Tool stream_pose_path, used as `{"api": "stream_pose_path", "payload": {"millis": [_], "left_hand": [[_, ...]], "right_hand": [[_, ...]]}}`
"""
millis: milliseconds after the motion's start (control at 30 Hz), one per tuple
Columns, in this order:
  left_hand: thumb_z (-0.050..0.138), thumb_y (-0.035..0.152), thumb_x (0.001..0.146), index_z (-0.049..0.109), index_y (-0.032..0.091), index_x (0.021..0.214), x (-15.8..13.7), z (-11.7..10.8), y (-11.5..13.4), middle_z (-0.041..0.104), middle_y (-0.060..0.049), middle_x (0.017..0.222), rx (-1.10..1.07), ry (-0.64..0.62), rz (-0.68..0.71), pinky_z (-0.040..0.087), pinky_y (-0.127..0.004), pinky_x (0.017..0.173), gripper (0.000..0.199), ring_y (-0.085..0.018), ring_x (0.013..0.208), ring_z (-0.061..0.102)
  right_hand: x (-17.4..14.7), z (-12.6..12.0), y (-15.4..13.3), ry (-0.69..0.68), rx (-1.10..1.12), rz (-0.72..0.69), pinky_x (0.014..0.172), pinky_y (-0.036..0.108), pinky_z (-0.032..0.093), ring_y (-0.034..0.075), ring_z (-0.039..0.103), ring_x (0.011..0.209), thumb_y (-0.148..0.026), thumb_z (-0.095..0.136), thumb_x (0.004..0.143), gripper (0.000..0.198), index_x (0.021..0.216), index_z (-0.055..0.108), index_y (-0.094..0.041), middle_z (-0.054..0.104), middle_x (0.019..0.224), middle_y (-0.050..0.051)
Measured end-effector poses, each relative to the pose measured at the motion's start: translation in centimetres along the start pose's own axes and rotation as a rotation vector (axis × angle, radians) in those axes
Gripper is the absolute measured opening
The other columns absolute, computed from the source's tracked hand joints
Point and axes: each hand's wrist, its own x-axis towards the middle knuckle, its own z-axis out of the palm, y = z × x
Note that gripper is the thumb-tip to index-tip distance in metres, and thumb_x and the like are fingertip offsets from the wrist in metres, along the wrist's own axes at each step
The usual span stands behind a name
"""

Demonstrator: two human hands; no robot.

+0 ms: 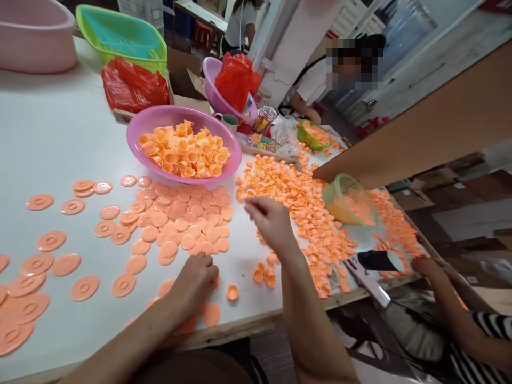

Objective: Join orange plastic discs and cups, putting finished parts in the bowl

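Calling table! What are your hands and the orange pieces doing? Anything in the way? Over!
Left hand at flat orange discs. Right hand beside heaped orange cups, hold unclear. Pink bowl beyond both hands; nothing seems in their way.

Pretty glossy plastic is seen on the orange discs point(159, 219), orange cups point(184, 146) and pink basin point(156, 115); crinkly, shiny film on the red bag point(136, 85), upper left. Smooth worktop point(40, 133), trimmed with a matt wooden edge point(240, 330).
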Motion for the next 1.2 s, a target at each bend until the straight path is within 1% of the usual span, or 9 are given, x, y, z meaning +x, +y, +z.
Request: {"api": "stream_pose_path", "payload": {"millis": [100, 167, 267, 367, 500, 667, 867, 1000, 1200], "left_hand": [[0.053, 0.008, 0.08, 0.067, 0.016, 0.071, 1.3, 0.3, 0.4, 0.062, -0.009, 0.081, 0.062, 0.064, 0.01, 0.034, -0.034, 0.069, 0.018, -0.023, 0.083, 0.052], [0.054, 0.014, 0.085, 0.068, 0.017, 0.078, 1.7, -0.2, 0.6, 0.064, -0.009, 0.085, 0.098, 0.086, 0.006, 0.036, -0.033, 0.068, 0.016, -0.022, 0.082, 0.054], [0.057, 0.014, 0.085, 0.069, 0.019, 0.078, 0.5, -1.9, 0.3, 0.066, -0.005, 0.084, 0.134, 0.104, -0.014, 0.039, -0.03, 0.067, 0.014, -0.019, 0.079, 0.057], [0.055, 0.015, 0.087, 0.068, 0.019, 0.08, -3.0, -4.9, -1.1, 0.066, -0.004, 0.083, 0.127, 0.194, -0.083, 0.043, -0.029, 0.071, 0.016, -0.017, 0.081, 0.06], [0.051, 0.023, 0.091, 0.066, 0.021, 0.087, -8.8, -8.7, -4.4, 0.064, -0.002, 0.085, -0.001, 0.456, -0.365, 0.046, -0.029, 0.072, 0.016, -0.017, 0.08, 0.06], [0.058, 0.024, 0.085, 0.065, 0.024, 0.097, -13.1, -9.0, -7.4, 0.06, -0.002, 0.096, 0.007, 0.376, -0.462, 0.046, -0.03, 0.075, 0.014, -0.019, 0.089, 0.059], [0.049, 0.026, 0.091, 0.064, 0.022, 0.1, -13.4, -7.7, -7.5, 0.057, -0.003, 0.094, -0.074, 0.342, -0.493, 0.046, -0.03, 0.072, 0.018, -0.017, 0.081, 0.058], [0.041, 0.022, 0.093, 0.066, 0.019, 0.092, -13.2, -8.3, -7.4, 0.059, -0.005, 0.09, -0.102, 0.325, -0.484, 0.046, -0.032, 0.075, 0.026, -0.018, 0.081, 0.058], [0.055, 0.023, 0.081, 0.068, 0.02, 0.087, -12.7, -10.0, -7.2, 0.066, -0.003, 0.081, -0.35, 0.391, -0.534, 0.047, -0.029, 0.068, 0.014, -0.017, 0.073, 0.061]], "right_hand": [[-7.7, 0.2, 2.7, -0.349, -0.168, 0.111, 0.064, 0.027, 0.045, 0.017, 0.063, 0.067, -0.028, 0.06, 0.084, 0.018, 0.079, 0.074, -0.019, 0.07, 0.069, 0.002], [-11.7, 1.2, 4.6, -0.442, -0.244, 0.233, 0.06, 0.027, 0.041, 0.018, 0.063, 0.063, -0.028, 0.06, 0.082, 0.017, 0.086, 0.074, -0.018, 0.069, 0.066, 0.003], [-14.4, 3.0, 6.3, -0.523, -0.268, 0.325, 0.055, 0.026, 0.037, 0.018, 0.06, 0.058, -0.024, 0.056, 0.078, 0.015, 0.072, 0.069, -0.018, 0.065, 0.058, 0.002], [-13.4, 4.7, 5.5, -0.52, -0.137, 0.344, 0.051, 0.025, 0.037, 0.016, 0.056, 0.051, -0.027, 0.051, 0.08, 0.02, 0.067, 0.063, -0.019, 0.06, 0.054, 0.0], [-9.7, 8.5, 1.0, -0.489, 0.118, 0.318, 0.049, 0.023, 0.04, 0.013, 0.052, 0.046, -0.029, 0.051, 0.083, 0.018, 0.072, 0.062, -0.02, 0.055, 0.053, -0.003], [-7.4, 16.0, -3.9, -0.603, 0.283, 0.257, 0.047, 0.021, 0.039, 0.011, 0.053, 0.046, -0.019, 0.054, 0.079, 0.008, 0.073, 0.059, -0.02, 0.058, 0.059, -0.003], [-9.4, 20.9, -5.2, -0.623, 0.182, 0.162, 0.052, 0.021, 0.037, 0.011, 0.052, 0.053, -0.01, 0.053, 0.074, 0.012, 0.067, 0.056, -0.019, 0.059, 0.059, -0.003], [-10.4, 21.7, -5.5, -0.579, 0.085, 0.06, 0.053, 0.022, 0.034, 0.012, 0.049, 0.057, -0.01, 0.05, 0.076, 0.014, 0.066, 0.05, -0.02, 0.057, 0.061, -0.003], [-10.5, 21.7, -6.1, -0.579, -0.014, -0.007, 0.053, 0.023, 0.029, 0.012, 0.046, 0.057, -0.009, 0.047, 0.077, 0.015, 0.068, 0.045, -0.021, 0.055, 0.062, -0.003]]}}
